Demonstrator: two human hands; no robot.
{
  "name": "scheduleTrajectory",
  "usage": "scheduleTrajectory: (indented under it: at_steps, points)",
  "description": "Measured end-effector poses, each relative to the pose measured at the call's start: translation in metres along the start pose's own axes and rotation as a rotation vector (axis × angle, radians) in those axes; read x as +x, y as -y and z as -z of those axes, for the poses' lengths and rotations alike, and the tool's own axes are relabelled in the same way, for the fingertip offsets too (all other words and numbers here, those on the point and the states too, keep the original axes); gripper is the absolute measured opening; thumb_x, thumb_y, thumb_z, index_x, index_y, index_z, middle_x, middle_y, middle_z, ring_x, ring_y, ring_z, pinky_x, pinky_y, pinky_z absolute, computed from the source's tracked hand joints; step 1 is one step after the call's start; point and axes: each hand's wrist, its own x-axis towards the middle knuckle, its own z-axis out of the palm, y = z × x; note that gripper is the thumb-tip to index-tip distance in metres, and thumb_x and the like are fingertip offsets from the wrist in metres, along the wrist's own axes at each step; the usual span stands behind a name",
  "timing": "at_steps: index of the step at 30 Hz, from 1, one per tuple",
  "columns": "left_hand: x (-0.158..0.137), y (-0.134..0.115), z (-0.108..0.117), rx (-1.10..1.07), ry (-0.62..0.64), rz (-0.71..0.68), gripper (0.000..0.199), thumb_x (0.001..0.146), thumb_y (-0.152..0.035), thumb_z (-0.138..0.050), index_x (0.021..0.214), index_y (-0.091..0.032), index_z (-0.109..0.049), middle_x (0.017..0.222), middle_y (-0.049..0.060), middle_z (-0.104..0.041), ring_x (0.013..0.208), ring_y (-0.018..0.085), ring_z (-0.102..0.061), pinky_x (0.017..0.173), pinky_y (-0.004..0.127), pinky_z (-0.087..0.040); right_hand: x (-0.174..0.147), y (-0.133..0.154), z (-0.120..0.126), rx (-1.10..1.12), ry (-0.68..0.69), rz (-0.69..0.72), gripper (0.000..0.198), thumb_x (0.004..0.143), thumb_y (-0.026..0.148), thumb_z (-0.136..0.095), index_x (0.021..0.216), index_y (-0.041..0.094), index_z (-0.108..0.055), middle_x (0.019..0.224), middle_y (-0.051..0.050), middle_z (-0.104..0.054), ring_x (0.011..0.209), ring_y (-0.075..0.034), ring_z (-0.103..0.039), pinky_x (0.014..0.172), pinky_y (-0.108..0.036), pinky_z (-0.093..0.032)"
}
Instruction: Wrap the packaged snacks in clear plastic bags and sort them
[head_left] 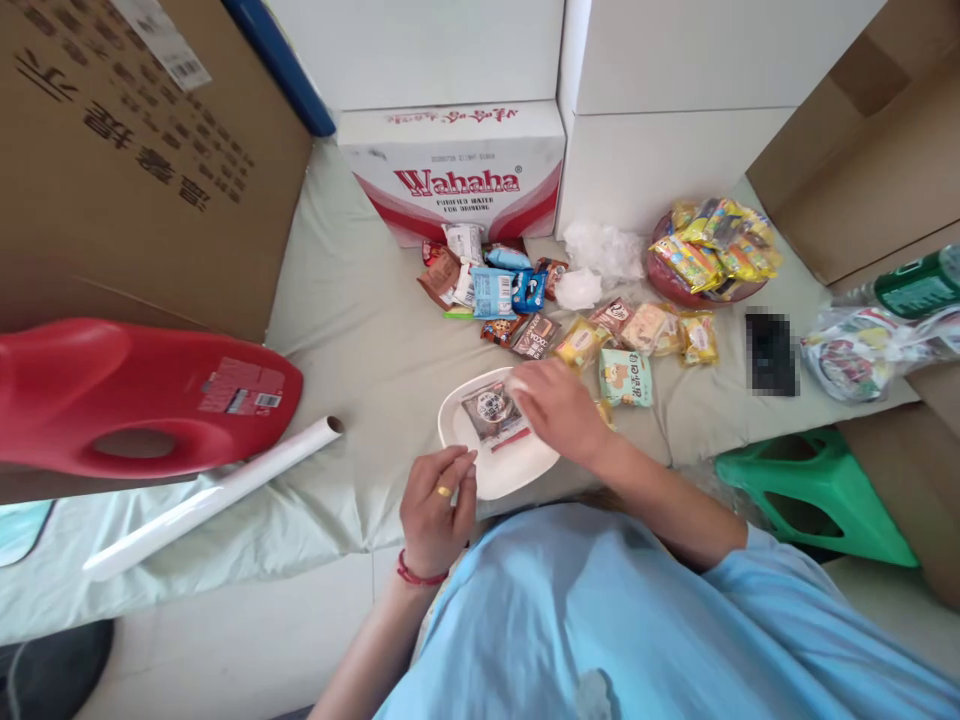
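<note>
A white tray (459,410) holds a flat snack packet (493,412) with a dark printed label. My left hand (439,505), with a gold ring and a red wrist cord, is at the tray's near left edge, its fingers pinched together. Over the tray's right side, my right hand (562,412) has its fingers curled and covers part of the rim. What either hand pinches, if anything, does not show clearly. Just beyond the right hand lie a yellow snack packet (582,343), a pale green packet (625,377) and a brown cocoa packet (537,336).
Behind the tray are a pile of snack packets (493,292), crumpled clear plastic (604,250) and a bowl (670,287) of yellow packets. A Wahaha carton (457,180) stands at the back. Left are a red jug (150,395) and a white roll (217,500); right, a green stool (817,490).
</note>
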Motion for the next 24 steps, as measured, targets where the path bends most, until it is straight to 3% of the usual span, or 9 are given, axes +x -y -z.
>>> scheduleTrajectory:
  at_steps: [2,3,5,9,15,20,24]
  points:
    - [0.017,0.007,-0.006,-0.011,0.037,-0.038,0.031,0.092,-0.006,-0.060,0.117,-0.021,-0.068,0.109,0.010,-0.072,0.099,0.022,-0.067,0.085,0.037,-0.055,-0.012,-0.022,0.017,0.012,-0.083,-0.138,0.033,0.105,0.020,-0.039,0.123,0.012,-0.066,0.117,-0.013,-0.070,0.109,-0.025,-0.059,0.100,-0.038,-0.046]
    - [0.024,0.009,-0.010,-0.013,0.089,-0.073,0.029,0.093,-0.007,-0.059,0.117,-0.021,-0.068,0.111,0.010,-0.073,0.102,0.022,-0.068,0.087,0.038,-0.054,-0.019,-0.034,0.024,-0.013,-0.060,-0.217,0.033,0.104,0.018,-0.039,0.121,0.013,-0.067,0.113,-0.013,-0.071,0.106,-0.026,-0.060,0.097,-0.038,-0.046]
    - [0.032,0.014,-0.020,0.012,0.246,-0.145,0.027,0.095,-0.012,-0.057,0.117,-0.021,-0.070,0.116,0.009,-0.075,0.114,0.025,-0.067,0.096,0.043,-0.051,-0.033,-0.052,0.031,-0.077,0.105,-0.333,0.031,0.103,0.019,-0.042,0.118,0.015,-0.069,0.108,-0.012,-0.072,0.102,-0.026,-0.061,0.092,-0.037,-0.046]
    - [0.033,0.019,-0.038,0.137,0.476,-0.138,0.028,0.099,-0.018,-0.053,0.117,-0.023,-0.073,0.127,0.005,-0.075,0.130,0.030,-0.061,0.107,0.052,-0.043,-0.053,-0.063,0.031,-0.153,0.476,-0.346,0.032,0.102,0.033,-0.053,0.122,0.015,-0.070,0.112,-0.014,-0.071,0.111,-0.030,-0.058,0.095,-0.037,-0.043]
    - [0.029,0.021,-0.040,0.174,0.513,-0.100,0.029,0.100,-0.020,-0.052,0.119,-0.024,-0.074,0.133,0.004,-0.073,0.133,0.028,-0.059,0.108,0.051,-0.042,-0.059,-0.059,0.039,-0.143,0.600,-0.269,0.045,0.101,0.046,-0.055,0.131,0.013,-0.064,0.122,-0.017,-0.066,0.118,-0.032,-0.056,0.102,-0.041,-0.039]
    - [0.030,0.020,-0.039,0.180,0.507,-0.115,0.030,0.101,-0.020,-0.051,0.119,-0.024,-0.074,0.133,0.004,-0.073,0.134,0.028,-0.059,0.108,0.051,-0.042,-0.058,-0.052,0.041,-0.147,0.735,-0.260,0.031,0.095,0.039,-0.065,0.115,0.017,-0.072,0.105,-0.013,-0.067,0.106,-0.031,-0.058,0.094,-0.038,-0.043]
    - [0.030,0.020,-0.039,0.172,0.499,-0.098,0.030,0.102,-0.021,-0.050,0.119,-0.024,-0.074,0.133,0.004,-0.072,0.134,0.029,-0.058,0.107,0.052,-0.043,-0.068,-0.049,0.043,-0.005,0.669,-0.233,0.018,0.092,0.033,-0.068,0.102,0.018,-0.073,0.112,-0.011,-0.065,0.108,-0.028,-0.058,0.095,-0.036,-0.045]
